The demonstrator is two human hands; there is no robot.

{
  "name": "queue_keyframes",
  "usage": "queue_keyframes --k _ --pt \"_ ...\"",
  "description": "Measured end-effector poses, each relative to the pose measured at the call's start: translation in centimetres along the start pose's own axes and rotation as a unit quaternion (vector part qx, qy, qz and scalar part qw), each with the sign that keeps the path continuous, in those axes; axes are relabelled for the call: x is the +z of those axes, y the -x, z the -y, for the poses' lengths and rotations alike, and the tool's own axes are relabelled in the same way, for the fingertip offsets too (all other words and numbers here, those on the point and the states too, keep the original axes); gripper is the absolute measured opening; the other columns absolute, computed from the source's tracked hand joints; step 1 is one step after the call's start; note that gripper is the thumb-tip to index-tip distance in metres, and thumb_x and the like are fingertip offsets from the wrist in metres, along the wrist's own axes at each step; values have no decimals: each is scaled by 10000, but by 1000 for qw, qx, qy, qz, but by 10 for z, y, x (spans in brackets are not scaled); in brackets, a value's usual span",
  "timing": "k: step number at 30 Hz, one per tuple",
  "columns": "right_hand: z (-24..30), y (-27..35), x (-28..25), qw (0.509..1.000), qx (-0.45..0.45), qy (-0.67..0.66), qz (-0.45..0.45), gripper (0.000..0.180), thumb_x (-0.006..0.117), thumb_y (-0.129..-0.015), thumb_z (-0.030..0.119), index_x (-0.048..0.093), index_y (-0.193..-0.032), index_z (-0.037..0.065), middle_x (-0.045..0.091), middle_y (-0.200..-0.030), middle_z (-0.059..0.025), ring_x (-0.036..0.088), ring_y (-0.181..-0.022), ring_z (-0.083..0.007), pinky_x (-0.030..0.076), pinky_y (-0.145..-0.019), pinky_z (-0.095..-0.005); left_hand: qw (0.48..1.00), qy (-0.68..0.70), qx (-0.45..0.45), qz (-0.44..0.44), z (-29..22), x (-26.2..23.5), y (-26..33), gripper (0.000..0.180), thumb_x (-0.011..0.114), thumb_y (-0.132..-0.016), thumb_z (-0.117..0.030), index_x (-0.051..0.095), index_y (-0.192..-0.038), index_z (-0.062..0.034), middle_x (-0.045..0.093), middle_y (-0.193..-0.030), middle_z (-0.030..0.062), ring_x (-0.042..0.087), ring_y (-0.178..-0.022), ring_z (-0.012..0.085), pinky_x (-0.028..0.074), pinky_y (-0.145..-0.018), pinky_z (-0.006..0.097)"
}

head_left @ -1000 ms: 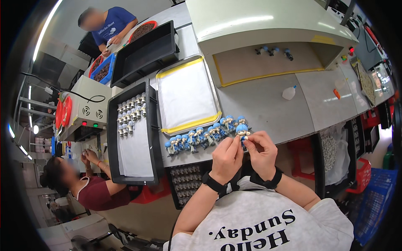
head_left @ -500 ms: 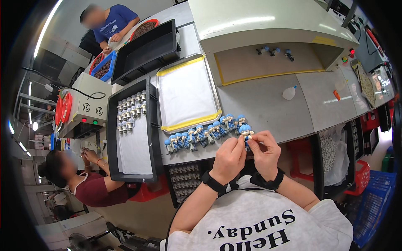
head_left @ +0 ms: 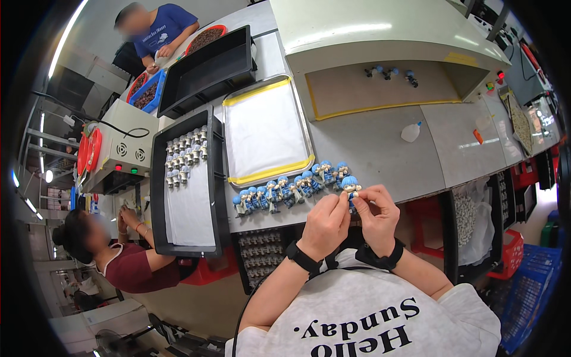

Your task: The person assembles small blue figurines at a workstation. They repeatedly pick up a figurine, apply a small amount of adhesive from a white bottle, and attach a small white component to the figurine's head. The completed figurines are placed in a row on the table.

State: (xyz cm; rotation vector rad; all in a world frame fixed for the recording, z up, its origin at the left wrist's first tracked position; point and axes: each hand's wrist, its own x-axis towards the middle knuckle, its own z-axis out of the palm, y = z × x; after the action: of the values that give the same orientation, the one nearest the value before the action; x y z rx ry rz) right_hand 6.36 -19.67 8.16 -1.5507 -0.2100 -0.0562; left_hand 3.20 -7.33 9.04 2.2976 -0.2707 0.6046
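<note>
Blue-haired figurine (head_left: 350, 183) pinched by left hand (head_left: 324, 229) and right hand (head_left: 379, 220); best gripped lightly, clear of figurine row (head_left: 272, 193) beyond left hand.

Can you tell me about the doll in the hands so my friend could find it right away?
Find the big grey table, then the row of dolls along its near edge. By the row's right end, the left hand and right hand pinch a blue-haired doll. Its neighbours rest on the table; only this one is held.
</note>
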Motion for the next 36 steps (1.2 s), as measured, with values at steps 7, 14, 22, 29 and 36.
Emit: queue_keyframes --k 7,14,22,29,36 --pt "-1 1 0 1000 0 -9 1 68 660 -810 -13 628 -867 -33 569 -861 -39 567 -723 -78 467 -628 -188 1000 20 -6 -3 0 -1 -1 231 593 -754 47 575 -979 96 477 -702 134 519 -631 279 437 -550 368" --pt "0 1 -1 1000 -8 3 5 68 657 -808 -23 626 -867 -34 571 -864 -42 572 -722 -84 470 -628 -190 999 31 -7 -23 0 -2 -1 195 604 -753 70 613 -947 77 536 -690 132 535 -546 272 423 -474 342" --pt "2 -1 -2 1000 -19 20 15 67 655 -802 -30 628 -863 -28 572 -858 -42 565 -712 -83 467 -607 -191 999 35 -20 -19 -2 -2 0 214 595 -753 61 609 -966 76 536 -691 132 538 -543 272 425 -475 345" --pt "-2 -1 -5 999 -18 23 22 73 654 -796 -38 630 -864 -25 573 -855 -42 553 -697 -81 462 -577 -190 1000 6 -19 -4 -9 0 1 253 585 -735 54 597 -987 85 510 -677 127 529 -543 274 432 -477 357" --pt "-7 0 -7 998 -32 41 34 75 655 -791 -45 633 -859 -25 581 -849 -43 551 -694 -78 451 -557 -192 999 -43 -7 3 -8 8 7 283 571 -732 43 572 -1004 120 498 -694 137 524 -570 284 443 -509 367"
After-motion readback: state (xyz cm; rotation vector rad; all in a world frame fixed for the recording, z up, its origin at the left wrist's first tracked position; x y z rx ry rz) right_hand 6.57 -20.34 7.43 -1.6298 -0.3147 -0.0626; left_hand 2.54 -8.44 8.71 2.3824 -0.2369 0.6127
